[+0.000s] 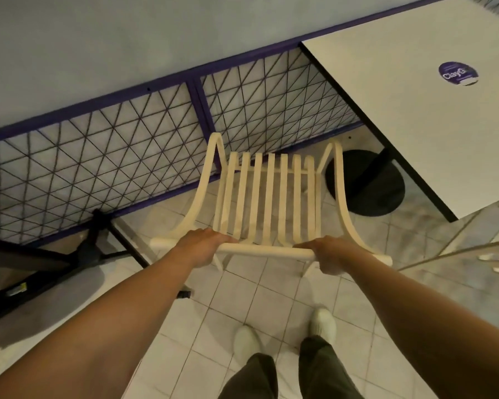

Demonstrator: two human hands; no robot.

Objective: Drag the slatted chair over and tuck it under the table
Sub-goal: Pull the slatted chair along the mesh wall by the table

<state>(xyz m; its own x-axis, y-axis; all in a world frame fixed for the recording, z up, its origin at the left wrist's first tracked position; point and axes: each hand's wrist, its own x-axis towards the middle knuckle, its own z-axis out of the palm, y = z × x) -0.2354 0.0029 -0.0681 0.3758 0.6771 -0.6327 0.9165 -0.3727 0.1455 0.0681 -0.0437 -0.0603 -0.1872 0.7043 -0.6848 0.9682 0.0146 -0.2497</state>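
Pale floor tiles [242, 298] run under my feet, with a wire-mesh panel [113, 145] along the far side. My left grip [205, 244] is curled over the chair's top rail [267, 251] toward its left end. My right grip [333, 254] is clamped on the same rail toward its right end, fingers wrapped round the bar.

The chair [271, 197] stands just ahead of me, its slats running away toward the mesh. Whether its legs are on the tiles or lifted, I cannot tell.

Far right is the worktop [401, 96], on a dark round base [366, 185] that lies just beside the chair's far right corner. No part of the chair is under the worktop yet, so I judge this to be the dragging step, with the tucking not begun.

Next I would need to swing the chair to the right, square its seat to the worktop's near left edge and push it in. The legs must miss the base, and the curved arms could catch the edge.

I see no containers; the worktop carries only a round sticker [458, 74].
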